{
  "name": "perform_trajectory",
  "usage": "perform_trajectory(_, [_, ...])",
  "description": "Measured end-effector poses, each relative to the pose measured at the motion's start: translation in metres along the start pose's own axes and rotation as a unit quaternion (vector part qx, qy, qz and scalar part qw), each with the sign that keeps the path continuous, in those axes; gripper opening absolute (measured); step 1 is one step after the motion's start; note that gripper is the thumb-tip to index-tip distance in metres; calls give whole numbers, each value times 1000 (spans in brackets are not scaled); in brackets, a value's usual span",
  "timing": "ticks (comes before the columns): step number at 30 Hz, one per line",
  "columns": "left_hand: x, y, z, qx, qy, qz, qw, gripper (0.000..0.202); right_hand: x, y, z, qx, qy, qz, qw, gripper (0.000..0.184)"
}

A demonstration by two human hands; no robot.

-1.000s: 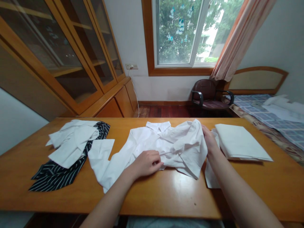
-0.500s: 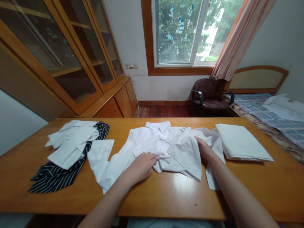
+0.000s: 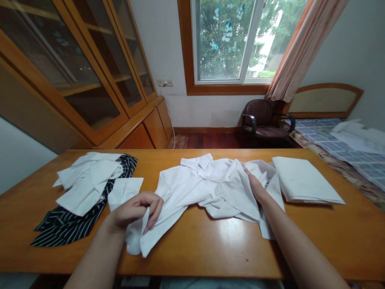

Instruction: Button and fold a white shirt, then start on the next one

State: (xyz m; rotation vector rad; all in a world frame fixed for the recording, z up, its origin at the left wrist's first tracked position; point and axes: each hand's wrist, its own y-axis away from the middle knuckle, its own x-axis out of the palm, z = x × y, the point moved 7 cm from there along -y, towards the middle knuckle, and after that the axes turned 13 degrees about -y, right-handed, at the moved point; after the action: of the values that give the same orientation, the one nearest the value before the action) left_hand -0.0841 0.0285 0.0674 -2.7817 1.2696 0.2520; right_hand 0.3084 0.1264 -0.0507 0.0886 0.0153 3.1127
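Note:
A crumpled white shirt (image 3: 207,186) lies spread across the middle of the wooden table (image 3: 210,245), collar toward the far edge. My left hand (image 3: 136,210) is closed round the shirt's left sleeve (image 3: 150,233) near the front left of the garment. My right hand (image 3: 255,185) rests on the bunched fabric at the shirt's right side; its fingers are partly buried in the folds, so their grip is unclear.
A neatly folded white cloth (image 3: 302,180) lies at the table's right. A pile of white garments over a black striped one (image 3: 81,188) sits at the left. Beyond the table stand a wooden cabinet (image 3: 90,80), a dark armchair (image 3: 264,120) and a bed (image 3: 345,148).
My left hand has moved left from the shirt's middle and taken hold of the left sleeve, pulling it toward me. My right hand shifted slightly inward on the shirt's right side.

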Motion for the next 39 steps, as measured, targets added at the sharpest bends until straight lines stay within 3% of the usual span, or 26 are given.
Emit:
perform_trajectory(3, [13, -2, -3, 17, 62, 39, 997, 24, 0, 2, 6, 18, 10, -37, 999, 62])
perform_trajectory(6, [21, -10, -8, 30, 2, 63, 998, 33, 11, 8, 19, 2, 39, -6, 999, 49])
perform_trajectory(8, [6, -19, -2, 23, -60, -12, 998, 35, 19, 14, 26, -3, 47, 29, 998, 42])
perform_trajectory(10, [-19, -27, 15, -16, -150, -131, 980, 29, 24, 19, 31, -5, 28, 47, 999, 37])
perform_trajectory(13, [-58, -35, 48, -89, -294, -299, 903, 28, 25, 24, 47, -33, -5, 42, 999, 36])
perform_trajectory(16, [-80, -44, 78, -137, -419, -359, 822, 34, 33, 35, 84, -120, 24, 48, 991, 35])
perform_trajectory(18, [-89, -51, 93, -167, -482, -360, 781, 36, 51, 50, 115, -182, 66, 109, 975, 32])
perform_trajectory(20, [-95, -58, 104, -196, -523, -342, 756, 41, 78, 70, 138, -198, 101, 228, 948, 26])
perform_trajectory(22, [-101, -65, 111, -222, -547, -325, 739, 46, 103, 91, 146, -149, 109, 376, 908, 26])
perform_trajectory(25, [-110, -72, 117, -254, -564, -308, 723, 50, 111, 98, 131, -28, 112, 469, 876, 32])
perform_trajectory(27, [-115, -75, 119, -272, -568, -297, 718, 50, 97, 76, 110, 6, 139, 424, 895, 35])
perform_trajectory(30, [-118, -79, 122, -282, -556, -272, 733, 45, 55, 18, 81, -49, 225, 204, 951, 32])
perform_trajectory(31, [-118, -80, 122, -281, -551, -264, 741, 42, 42, 1, 72, -71, 266, 136, 952, 33])
perform_trajectory(33, [-117, -82, 120, -274, -541, -249, 755, 35, 25, -24, 54, -92, 326, 56, 939, 40])
perform_trajectory(36, [-113, -80, 113, -258, -528, -230, 776, 32, 18, -45, 32, -83, 393, 28, 915, 58])
perform_trajectory(39, [-101, -74, 102, -228, -471, -181, 833, 37, 20, -50, 22, -45, 403, 39, 913, 67])
